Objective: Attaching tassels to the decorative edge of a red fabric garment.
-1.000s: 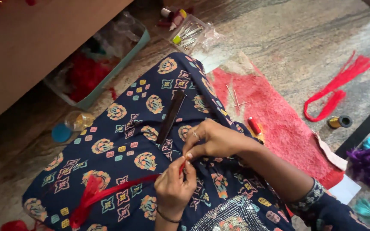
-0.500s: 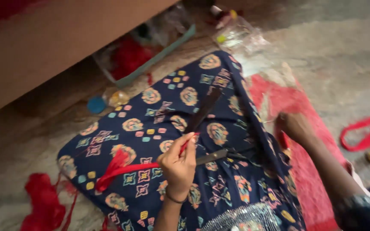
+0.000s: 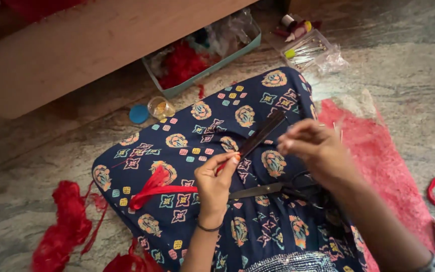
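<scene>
- head view: the left hand (image 3: pixel 215 184) rests on the lap, thumb and forefinger pinched together on one end of a red tassel (image 3: pixel 152 186), whose fringe fans out to the left over the dark blue patterned fabric (image 3: pixel 187 131).
- head view: the right hand (image 3: pixel 315 151) hovers just right of a black comb (image 3: pixel 263 133) lying aslant on the fabric; its fingertips are drawn together as if on something thin, but i cannot tell what, if anything, they hold.
- head view: black scissors (image 3: pixel 273 190) lie on the lap between the two wrists, near the left hand, untouched.
- head view: far off sit a teal tray (image 3: pixel 212 70) of red fibre, a small glass jar (image 3: pixel 159 107) beside a blue lid (image 3: pixel 138 114), and a clear box of needles (image 3: pixel 305 50); a red felt sheet (image 3: pixel 378 161) lies to the right, loose red fibre (image 3: pixel 64 226) to the near left.
- to do this well, i judge the pinch should stay tight at the tassel's bound end, keeping the strands flat and straight on the fabric so they don't splay or tangle.
</scene>
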